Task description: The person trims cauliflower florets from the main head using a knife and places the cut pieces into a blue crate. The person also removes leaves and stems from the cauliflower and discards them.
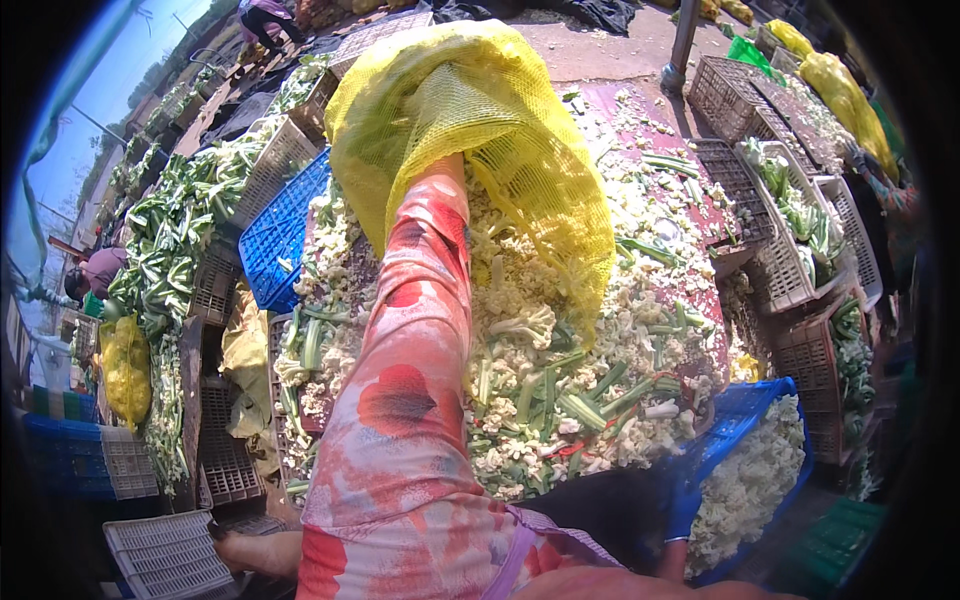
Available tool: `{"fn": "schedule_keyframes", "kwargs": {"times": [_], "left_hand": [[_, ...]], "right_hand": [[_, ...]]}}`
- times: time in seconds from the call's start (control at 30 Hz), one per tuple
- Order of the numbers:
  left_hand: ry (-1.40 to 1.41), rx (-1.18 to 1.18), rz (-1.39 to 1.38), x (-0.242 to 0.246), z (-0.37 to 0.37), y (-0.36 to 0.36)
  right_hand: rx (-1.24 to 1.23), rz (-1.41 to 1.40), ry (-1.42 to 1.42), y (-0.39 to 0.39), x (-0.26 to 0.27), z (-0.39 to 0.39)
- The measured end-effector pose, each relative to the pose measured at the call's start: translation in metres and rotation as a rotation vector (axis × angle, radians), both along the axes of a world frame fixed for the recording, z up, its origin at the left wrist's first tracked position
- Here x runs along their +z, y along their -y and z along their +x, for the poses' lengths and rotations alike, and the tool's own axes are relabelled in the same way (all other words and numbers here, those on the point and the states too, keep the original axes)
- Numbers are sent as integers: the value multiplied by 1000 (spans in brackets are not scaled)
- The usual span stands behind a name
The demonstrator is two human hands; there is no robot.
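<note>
My left arm, in a red-and-white floral sleeve, reaches into a yellow mesh bag (465,90). The bunched mesh hides my left hand, so its fingers do not show. Beneath the bag's mouth lie cauliflower florets (529,326) and cut green stems (581,409), spread over a dark red tabletop (600,105). At lower right, my right hand (682,502), in a blue glove, grips the near side of a blue plastic crate (731,420). The crate is tilted and holds many white cauliflower florets (750,487).
Leafy trimmings (180,217) are heaped at left beside a blue crate (281,232). Crates with greens (795,210) stand at right, near a metal post (681,45). A white crate (169,555) sits lower left beside a bare limb (259,553). Another person (885,187) is at far right.
</note>
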State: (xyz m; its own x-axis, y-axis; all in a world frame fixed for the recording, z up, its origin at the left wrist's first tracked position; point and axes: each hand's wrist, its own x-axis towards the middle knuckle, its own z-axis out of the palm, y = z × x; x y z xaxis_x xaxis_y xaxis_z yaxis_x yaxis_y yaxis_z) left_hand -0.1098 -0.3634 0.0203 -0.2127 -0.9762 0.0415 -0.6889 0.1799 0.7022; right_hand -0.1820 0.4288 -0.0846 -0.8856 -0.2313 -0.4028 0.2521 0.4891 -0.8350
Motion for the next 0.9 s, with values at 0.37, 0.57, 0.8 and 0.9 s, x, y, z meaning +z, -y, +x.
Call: {"fn": "schedule_keyframes", "kwargs": {"times": [0.37,0.57,0.8,0.9], "left_hand": [[-550,56,126,-1,9,-26],[-1056,161,477,-20,76,-156],[-1238,233,681,-12,118,-262],[-1246,243,664,11,146,-286]], "right_hand": [[55,261,-216,34,36,15],[32,211,-257,46,49,19],[36,328,-273,37,37,19],[29,171,-136,50,61,22]]}}
